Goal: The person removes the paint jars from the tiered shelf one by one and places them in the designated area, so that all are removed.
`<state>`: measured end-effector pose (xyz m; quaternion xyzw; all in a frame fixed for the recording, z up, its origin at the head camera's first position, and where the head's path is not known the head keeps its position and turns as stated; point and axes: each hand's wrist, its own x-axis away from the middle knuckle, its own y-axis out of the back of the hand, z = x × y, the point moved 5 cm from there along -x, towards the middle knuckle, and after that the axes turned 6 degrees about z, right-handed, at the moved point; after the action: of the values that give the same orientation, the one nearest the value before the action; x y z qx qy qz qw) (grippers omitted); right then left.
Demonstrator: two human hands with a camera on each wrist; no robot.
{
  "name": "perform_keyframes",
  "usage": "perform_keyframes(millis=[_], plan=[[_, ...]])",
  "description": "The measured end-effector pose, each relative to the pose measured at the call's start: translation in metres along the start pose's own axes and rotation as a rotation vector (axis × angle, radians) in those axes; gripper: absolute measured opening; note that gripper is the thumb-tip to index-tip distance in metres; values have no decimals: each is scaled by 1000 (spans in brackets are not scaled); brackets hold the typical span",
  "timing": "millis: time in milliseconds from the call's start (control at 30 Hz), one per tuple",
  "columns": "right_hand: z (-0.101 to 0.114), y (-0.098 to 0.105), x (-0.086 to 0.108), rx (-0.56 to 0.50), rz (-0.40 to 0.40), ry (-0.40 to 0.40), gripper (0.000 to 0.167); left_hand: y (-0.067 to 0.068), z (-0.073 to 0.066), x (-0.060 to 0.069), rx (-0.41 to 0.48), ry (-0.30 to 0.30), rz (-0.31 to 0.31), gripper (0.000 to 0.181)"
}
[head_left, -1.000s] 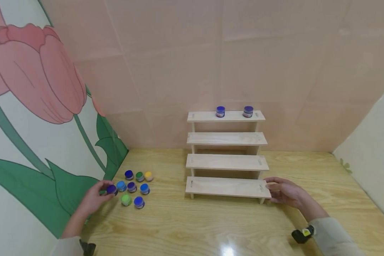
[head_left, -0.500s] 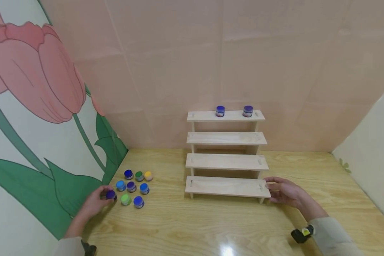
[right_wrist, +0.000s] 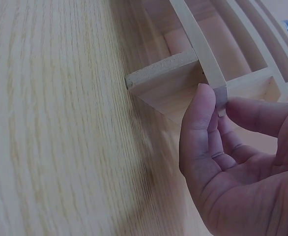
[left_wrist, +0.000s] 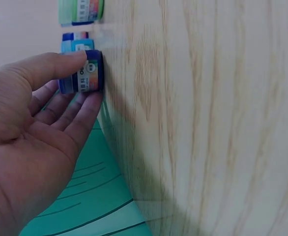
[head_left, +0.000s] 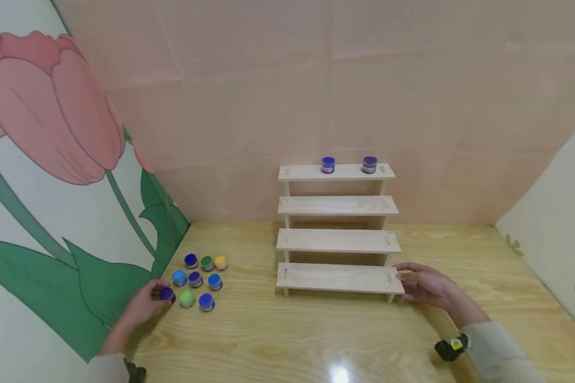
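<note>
At the left end of the table, my left hand (head_left: pixel 144 306) pinches a small paint jar (head_left: pixel 167 294) with a dark blue-purple lid. In the left wrist view the thumb lies on one side of this jar (left_wrist: pixel 89 73) and fingers on the other; its base is at or close to the tabletop. A four-step wooden display rack (head_left: pixel 340 277) stands in the middle right. My right hand (head_left: pixel 426 287) grips the right end of its lowest step, thumb and fingers around the board's end (right_wrist: pixel 221 96) in the right wrist view.
Several other paint jars, among them a light green one (head_left: pixel 187 299), a yellow one (head_left: pixel 221 263) and a dark green one (head_left: pixel 207 263), stand just right of the left hand. Two blue-purple jars (head_left: pixel 328 165) sit on the rack's top step. Walls border the table.
My left hand has moved the dark paint jar slightly toward the table's front, away from the light blue jar. The right hand keeps its hold on the rack.
</note>
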<state>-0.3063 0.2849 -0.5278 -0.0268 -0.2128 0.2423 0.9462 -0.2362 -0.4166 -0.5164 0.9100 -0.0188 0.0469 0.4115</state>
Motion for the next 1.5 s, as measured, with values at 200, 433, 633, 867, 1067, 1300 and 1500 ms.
perform_keyframes(millis=[200,433,633,867,1067,1300,1500], plan=[[1,0,0,-2,16,4,18,4,-9,3,11,-9,-7,46],[0,0,0,-6,21,9,17,20,-55,-1,19,-90,-59,45],[1,-1,1,2,4,13,19,20,-120,-15,5,-210,-105,42],[1,-5,2,-5,9,20,18,6,-177,-33,31,-349,-116,35],[2,-4,3,-9,11,27,18,-5,-218,-52,73,-391,-101,35],[3,-3,4,-7,16,32,17,-14,-262,-75,126,-452,-78,35],[1,-3,3,-15,20,29,17,-21,-295,-95,143,-481,-61,36]])
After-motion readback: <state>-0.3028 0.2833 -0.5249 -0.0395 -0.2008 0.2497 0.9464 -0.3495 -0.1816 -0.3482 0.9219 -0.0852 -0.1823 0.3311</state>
